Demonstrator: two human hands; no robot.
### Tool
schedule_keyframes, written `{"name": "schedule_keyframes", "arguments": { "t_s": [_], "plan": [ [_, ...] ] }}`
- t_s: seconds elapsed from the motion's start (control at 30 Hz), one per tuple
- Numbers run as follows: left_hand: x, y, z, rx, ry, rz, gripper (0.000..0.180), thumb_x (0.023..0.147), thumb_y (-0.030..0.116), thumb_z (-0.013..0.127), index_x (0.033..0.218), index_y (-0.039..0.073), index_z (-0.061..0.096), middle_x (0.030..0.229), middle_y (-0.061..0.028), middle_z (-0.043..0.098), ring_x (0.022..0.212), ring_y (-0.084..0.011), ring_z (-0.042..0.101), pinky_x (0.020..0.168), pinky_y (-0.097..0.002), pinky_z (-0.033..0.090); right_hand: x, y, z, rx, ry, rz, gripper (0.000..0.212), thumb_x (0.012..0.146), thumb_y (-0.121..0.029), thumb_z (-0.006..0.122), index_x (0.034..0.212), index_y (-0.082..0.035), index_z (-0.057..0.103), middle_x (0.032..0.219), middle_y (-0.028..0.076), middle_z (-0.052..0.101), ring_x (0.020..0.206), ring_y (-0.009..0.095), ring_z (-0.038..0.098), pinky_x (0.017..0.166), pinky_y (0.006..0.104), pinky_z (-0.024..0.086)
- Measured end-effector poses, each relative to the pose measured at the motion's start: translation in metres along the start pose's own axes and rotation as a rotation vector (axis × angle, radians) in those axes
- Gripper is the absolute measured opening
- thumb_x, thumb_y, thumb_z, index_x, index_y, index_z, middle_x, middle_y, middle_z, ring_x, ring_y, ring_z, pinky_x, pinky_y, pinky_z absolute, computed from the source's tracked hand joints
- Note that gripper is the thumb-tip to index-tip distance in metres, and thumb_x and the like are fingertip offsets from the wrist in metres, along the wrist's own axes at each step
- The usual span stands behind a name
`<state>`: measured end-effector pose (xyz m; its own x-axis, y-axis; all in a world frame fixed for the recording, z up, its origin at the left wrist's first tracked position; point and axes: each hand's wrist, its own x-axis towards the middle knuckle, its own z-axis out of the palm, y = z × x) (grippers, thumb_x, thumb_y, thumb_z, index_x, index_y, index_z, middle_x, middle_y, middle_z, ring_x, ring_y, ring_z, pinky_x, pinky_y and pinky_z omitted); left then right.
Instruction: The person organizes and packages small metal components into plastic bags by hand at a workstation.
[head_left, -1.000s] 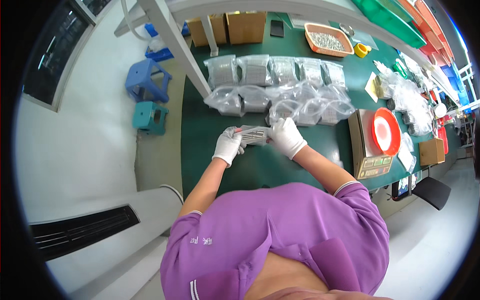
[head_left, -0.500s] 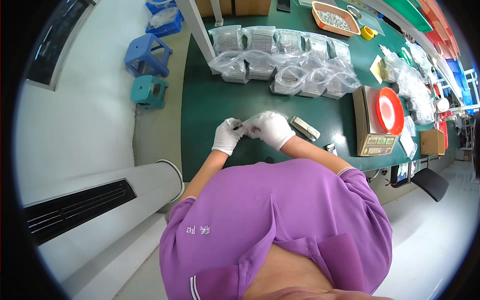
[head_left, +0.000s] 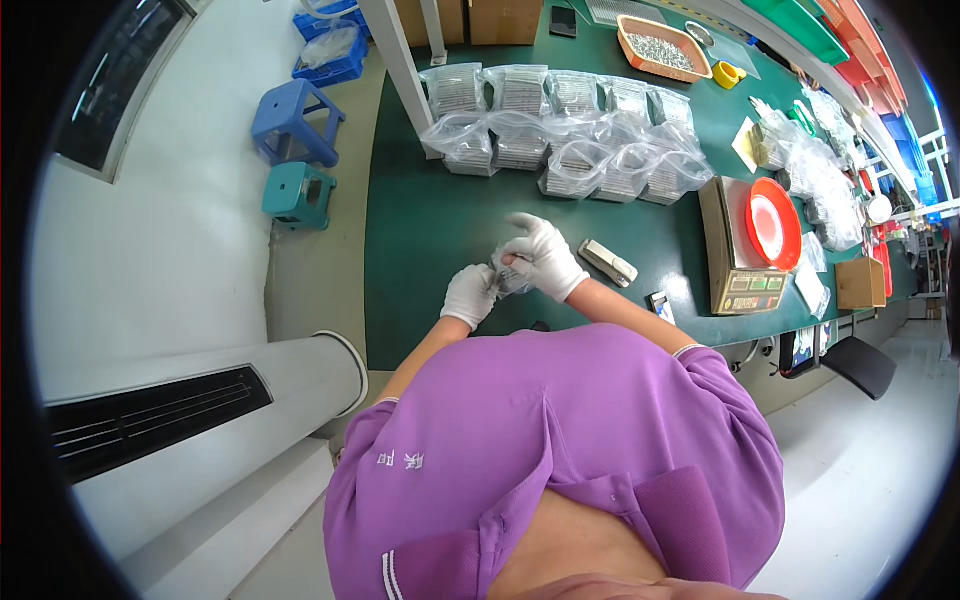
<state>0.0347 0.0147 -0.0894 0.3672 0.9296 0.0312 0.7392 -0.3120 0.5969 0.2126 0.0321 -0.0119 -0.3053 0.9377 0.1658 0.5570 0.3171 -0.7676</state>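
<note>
Clear bag (head_left: 512, 276) between gloved fingers (head_left: 522, 262)

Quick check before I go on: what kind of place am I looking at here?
Most likely a small-parts packing bench in a workshop or factory. Rows of clear bags of parts lie on a green work table, a weighing scale with a red dish stands to the right, and coloured bins line the back.

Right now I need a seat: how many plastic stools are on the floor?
2: a blue stool left of the green table, and a teal stool just nearer. Others may be hidden.
</note>
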Motion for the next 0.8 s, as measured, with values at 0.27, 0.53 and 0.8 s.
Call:
{"name": "schedule_keyframes", "arguments": {
  "t_s": [0.27,0.53,0.8],
  "plan": [
    [0.013,0.030,-0.030,-0.471,0.103,-0.193,0.035,0.064,0.010,0.071,0.094,0.001,0.056,0.086,-0.0102,0.062,0.079,-0.0208,0.061,0.075,-0.0315,0.048,0.007,0.009,0.004,-0.157,-0.187,-0.232,0.011,0.073,-0.024,0.060,0.081,-0.016,0.058,0.072,0.003,0.060,0.073,0.025,0.061,0.079,0.0427,0.045],
    [0.026,0.007,0.024,-0.834,0.013,-0.176,0.030,0.075,0.013,0.068,0.102,0.003,0.059,0.095,-0.0058,0.065,0.090,-0.0161,0.061,0.079,-0.0286,0.048,0.020,0.007,-0.013,-0.299,-0.217,-0.230,0.035,0.061,-0.031,0.071,0.087,-0.012,0.059,0.080,0.008,0.060,0.075,0.030,0.059,0.065,0.0387,0.048],
    [0.019,0.015,0.008,-1.067,-0.032,-0.319,0.029,0.084,0.016,0.062,0.111,0.004,0.060,0.113,-0.0053,0.060,0.101,-0.0110,0.054,0.089,-0.0266,0.041,-0.003,0.032,-0.046,-0.191,-0.518,0.546,0.042,0.064,-0.041,0.071,0.090,-0.008,0.066,0.085,0.012,0.065,0.082,0.028,0.061,0.073,0.0348,0.047]
  ]
}}
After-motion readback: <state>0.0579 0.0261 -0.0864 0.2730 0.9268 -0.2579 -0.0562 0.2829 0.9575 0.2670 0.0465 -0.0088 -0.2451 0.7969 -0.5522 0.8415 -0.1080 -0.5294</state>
